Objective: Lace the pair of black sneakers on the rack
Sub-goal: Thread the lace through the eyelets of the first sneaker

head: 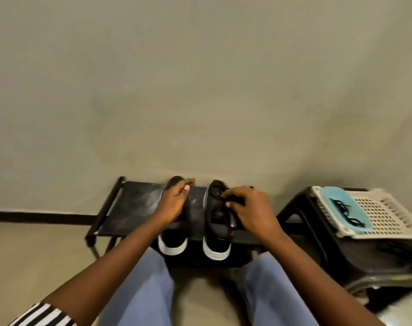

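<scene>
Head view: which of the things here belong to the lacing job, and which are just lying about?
Part of the job:
- left sneaker, gripped by the left hand
- right sneaker, gripped by the right hand
- rack under both
- black laces on the blue cloth

Lying about:
- white basket
- dark stool beneath it

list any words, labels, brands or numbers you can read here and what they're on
None can be read.
Left sneaker: no logo or text shows; the left hand covers much of it.
Right sneaker: no readable mark; the right hand hides part of it.
Basket, blue cloth and rack: no print visible.
Striped sleeve: stripes only, no text.
</scene>
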